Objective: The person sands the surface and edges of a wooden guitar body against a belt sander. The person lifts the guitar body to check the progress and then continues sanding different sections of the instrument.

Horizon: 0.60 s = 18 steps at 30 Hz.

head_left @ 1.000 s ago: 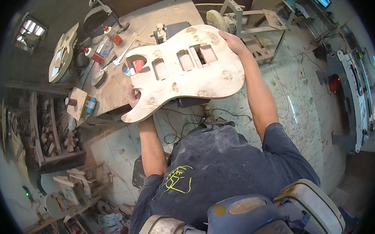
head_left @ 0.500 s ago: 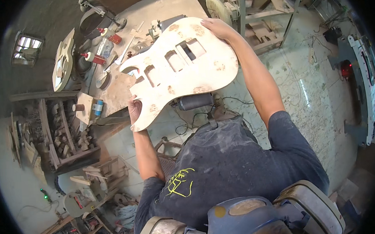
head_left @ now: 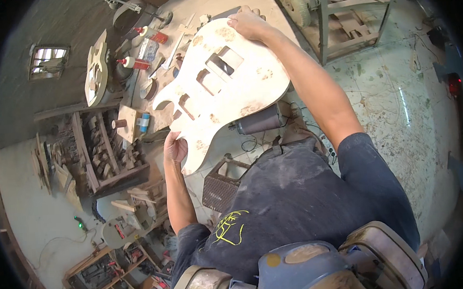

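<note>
Across the upper centre of the frame, the left hand (head_left: 175,149) and right hand (head_left: 249,26) hold an unpainted electric guitar body (head_left: 229,97), fingers (head_left: 238,21) grasping its lower-left end and top edge.

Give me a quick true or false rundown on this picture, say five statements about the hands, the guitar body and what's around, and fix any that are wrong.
1. The left hand and the right hand both hold the pale guitar body. True.
2. The left hand grips the wide, rounded end of the guitar body. False: it is at the narrower, horned end.
3. Two bottles with red caps are on the workbench. True.
4. Strings are stretched across the guitar body. False: there are none, and its cut-outs are open.
5. The person's shirt is dark. True.
</note>
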{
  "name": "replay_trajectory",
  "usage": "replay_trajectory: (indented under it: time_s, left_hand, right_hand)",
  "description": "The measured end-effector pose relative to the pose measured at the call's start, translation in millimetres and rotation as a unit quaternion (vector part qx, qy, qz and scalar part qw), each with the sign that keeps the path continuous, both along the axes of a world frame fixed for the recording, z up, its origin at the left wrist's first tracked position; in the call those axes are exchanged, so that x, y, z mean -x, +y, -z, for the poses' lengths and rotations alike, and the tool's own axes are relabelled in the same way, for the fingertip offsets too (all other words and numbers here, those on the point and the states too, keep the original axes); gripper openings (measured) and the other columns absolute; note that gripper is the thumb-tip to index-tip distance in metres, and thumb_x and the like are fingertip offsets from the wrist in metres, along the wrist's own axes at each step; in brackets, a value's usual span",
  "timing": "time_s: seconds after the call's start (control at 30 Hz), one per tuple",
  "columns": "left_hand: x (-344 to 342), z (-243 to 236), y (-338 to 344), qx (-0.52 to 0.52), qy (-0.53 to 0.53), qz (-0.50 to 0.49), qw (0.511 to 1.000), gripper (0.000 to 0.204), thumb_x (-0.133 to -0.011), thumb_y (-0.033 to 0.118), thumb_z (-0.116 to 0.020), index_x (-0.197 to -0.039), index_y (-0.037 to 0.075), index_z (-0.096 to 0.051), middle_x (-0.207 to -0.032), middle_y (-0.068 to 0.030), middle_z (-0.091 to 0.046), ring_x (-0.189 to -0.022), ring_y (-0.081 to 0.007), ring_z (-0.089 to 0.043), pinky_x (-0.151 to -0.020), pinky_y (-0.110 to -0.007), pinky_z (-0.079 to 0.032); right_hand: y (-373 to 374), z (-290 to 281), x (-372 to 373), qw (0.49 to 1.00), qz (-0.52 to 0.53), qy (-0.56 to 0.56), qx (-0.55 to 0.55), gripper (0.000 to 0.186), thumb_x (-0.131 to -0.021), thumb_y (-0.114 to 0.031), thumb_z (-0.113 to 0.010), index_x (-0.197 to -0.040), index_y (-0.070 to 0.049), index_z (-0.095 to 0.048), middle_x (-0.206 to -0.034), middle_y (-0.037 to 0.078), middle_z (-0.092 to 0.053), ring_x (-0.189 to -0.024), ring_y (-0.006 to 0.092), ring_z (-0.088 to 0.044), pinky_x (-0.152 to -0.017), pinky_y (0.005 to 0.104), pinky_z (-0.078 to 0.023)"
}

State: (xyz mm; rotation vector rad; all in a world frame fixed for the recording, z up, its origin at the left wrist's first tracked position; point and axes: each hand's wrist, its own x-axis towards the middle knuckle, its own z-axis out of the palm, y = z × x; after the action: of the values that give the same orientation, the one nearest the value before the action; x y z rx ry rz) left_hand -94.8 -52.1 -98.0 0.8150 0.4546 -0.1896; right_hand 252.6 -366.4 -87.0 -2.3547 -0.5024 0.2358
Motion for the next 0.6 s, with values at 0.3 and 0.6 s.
replay_trajectory:
  time_s: [0.3,0.6]
  left_hand:
    - [-19.7,-54.2,-26.5,-0.167,0.038,-0.072,0.983,0.055,-0.086,-0.005,-0.059,-0.137,-0.001,-0.039,-0.122,-0.0169,-0.061,-0.106,-0.0242,-0.066,-0.092,-0.035,-0.056]
    - [-16.6,-38.3,0.5,-0.105,-0.004,-0.072,0.992,0.045,-0.09,-0.002,-0.061,-0.131,0.005,-0.045,-0.092,-0.0031,-0.067,-0.086,-0.0118,-0.068,-0.078,-0.03,-0.06]
  right_hand:
    - [18.2,-19.9,18.4,0.997,-0.062,-0.022,0.03,0.036,-0.101,-0.033,-0.045,-0.125,-0.014,-0.063,-0.137,0.013,-0.043,-0.124,0.0403,-0.039,-0.105,0.056,-0.033]
    - [32.1,-4.4,13.1,0.997,-0.016,-0.069,-0.003,0.035,-0.101,-0.028,-0.044,-0.12,-0.006,-0.064,-0.135,0.013,-0.048,-0.125,0.0394,-0.041,-0.106,0.0558,-0.032]
